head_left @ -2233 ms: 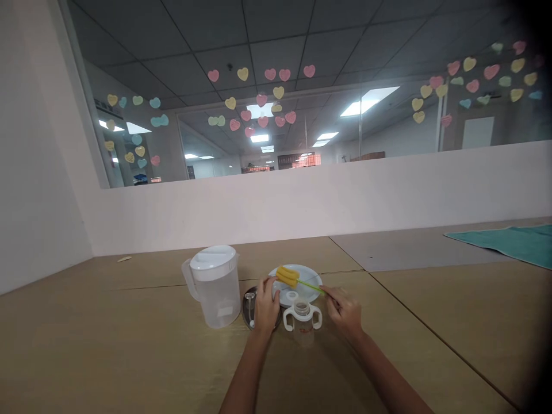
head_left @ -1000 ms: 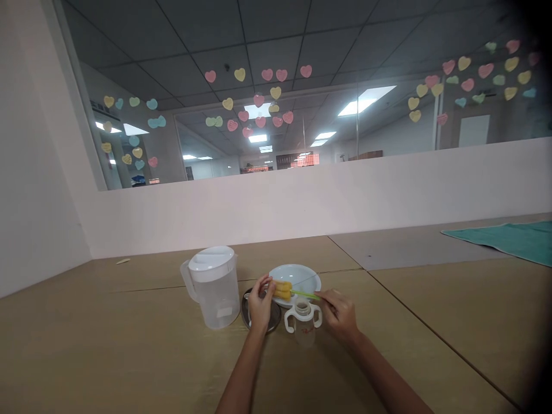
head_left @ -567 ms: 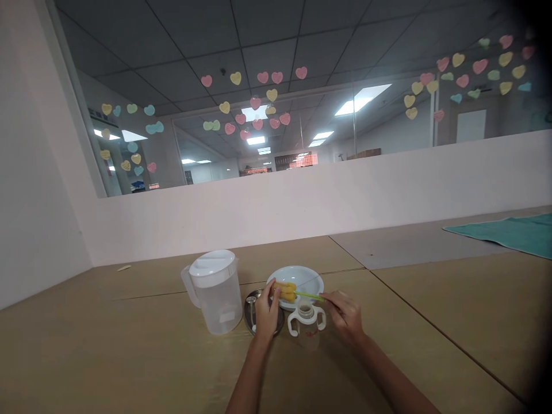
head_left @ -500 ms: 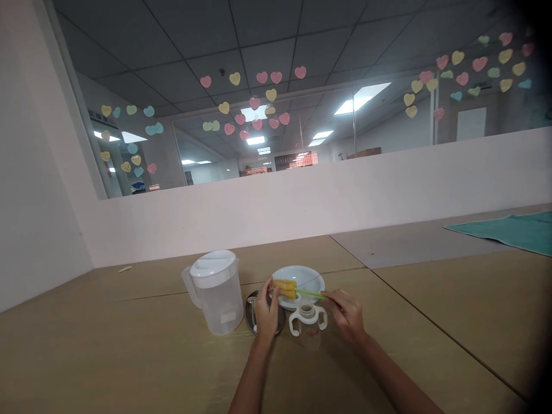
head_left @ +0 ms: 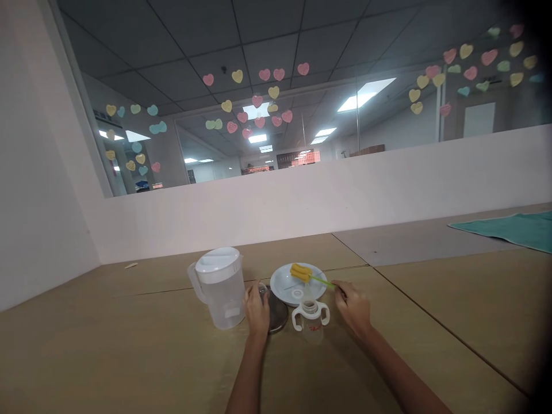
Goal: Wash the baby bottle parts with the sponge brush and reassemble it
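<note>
A sponge bottle brush (head_left: 301,272), yellow-headed with a thin green handle, is in my right hand (head_left: 354,307), pinched near the handle's end. Its head hovers over a white bowl (head_left: 278,286) with a small white ring (head_left: 297,294) inside. Just in front stands a clear baby bottle (head_left: 314,330), upright and uncapped, with a white two-handled collar. My left hand (head_left: 257,310) is closed around a small clear, rounded piece (head_left: 263,289), perhaps a cap; fingers partly hide it. That hand is above the left side of a dark round tray (head_left: 278,318).
Left of the tray stands a translucent pitcher (head_left: 224,302) with a white lid. A teal cloth (head_left: 513,230) lies at the far right of the table. A small pale scrap (head_left: 131,265) rests at the back left. The wall with its window (head_left: 267,198) bounds the back.
My left hand has left the sponge head, moved left and taken hold of the clear piece at the tray. My right hand has shifted slightly right and the brush head up over the bowl.
</note>
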A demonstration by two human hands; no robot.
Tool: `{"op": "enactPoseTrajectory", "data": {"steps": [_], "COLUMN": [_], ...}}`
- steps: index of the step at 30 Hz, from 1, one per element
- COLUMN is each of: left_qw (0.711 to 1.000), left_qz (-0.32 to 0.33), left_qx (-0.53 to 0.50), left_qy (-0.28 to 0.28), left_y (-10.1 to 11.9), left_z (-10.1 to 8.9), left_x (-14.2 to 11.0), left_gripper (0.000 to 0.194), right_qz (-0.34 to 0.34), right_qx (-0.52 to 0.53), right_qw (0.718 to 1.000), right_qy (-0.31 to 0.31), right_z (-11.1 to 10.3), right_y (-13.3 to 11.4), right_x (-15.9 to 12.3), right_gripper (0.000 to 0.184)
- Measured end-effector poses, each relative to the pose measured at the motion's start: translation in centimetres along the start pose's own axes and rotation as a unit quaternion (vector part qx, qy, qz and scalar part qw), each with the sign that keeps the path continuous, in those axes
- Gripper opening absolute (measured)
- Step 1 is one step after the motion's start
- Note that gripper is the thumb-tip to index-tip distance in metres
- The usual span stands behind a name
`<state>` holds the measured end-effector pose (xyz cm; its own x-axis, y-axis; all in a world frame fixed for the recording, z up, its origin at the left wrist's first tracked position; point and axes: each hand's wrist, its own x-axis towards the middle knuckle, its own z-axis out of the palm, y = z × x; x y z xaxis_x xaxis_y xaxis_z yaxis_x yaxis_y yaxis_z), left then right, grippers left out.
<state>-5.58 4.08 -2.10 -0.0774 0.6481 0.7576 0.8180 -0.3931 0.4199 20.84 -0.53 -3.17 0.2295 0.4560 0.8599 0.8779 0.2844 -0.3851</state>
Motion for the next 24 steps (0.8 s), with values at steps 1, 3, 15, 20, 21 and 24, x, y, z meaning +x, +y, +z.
{"op": "enactPoseTrajectory", "data": {"steps": [1, 3, 15, 20, 21, 24], "left_qw": [1.000, 0.998, 0.996, 0.996, 0.995, 0.992], "left_qz": [-0.003, -0.011, -0.025, -0.020, -0.015, -0.003], "left_qx": [0.008, 0.019, 0.004, 0.005, 0.003, -0.005], "left_qy": [-0.014, -0.051, -0.081, -0.086, -0.098, -0.126], "left_y": [-0.1, -0.2, 0.5, 0.4, 0.2, -0.2], "left_z": [0.0, 0.2, 0.7, -0.3, -0.5, -1.3], "left_x": [0.0, 0.0, 0.1, 0.3, 0.4, 1.1], "left_gripper": [0.041, 0.047, 0.043, 0.018, 0.017, 0.020], "right_qz": [-0.001, 0.002, -0.003, 0.005, 0.005, 0.011], "right_qx": [-0.004, -0.009, -0.003, -0.008, -0.010, -0.016], "right_qw": [1.000, 1.000, 1.000, 1.000, 1.000, 1.000], "right_qy": [0.000, -0.001, -0.019, -0.005, -0.004, 0.000], "right_z": [0.0, 0.0, 0.4, 0.5, 0.5, 0.5], "right_y": [0.0, 0.1, 0.6, 0.8, 0.8, 0.8], "right_x": [0.0, 0.0, -0.2, -0.2, -0.1, -0.1], "right_gripper": [0.032, 0.032, 0.031, 0.031, 0.031, 0.031]}}
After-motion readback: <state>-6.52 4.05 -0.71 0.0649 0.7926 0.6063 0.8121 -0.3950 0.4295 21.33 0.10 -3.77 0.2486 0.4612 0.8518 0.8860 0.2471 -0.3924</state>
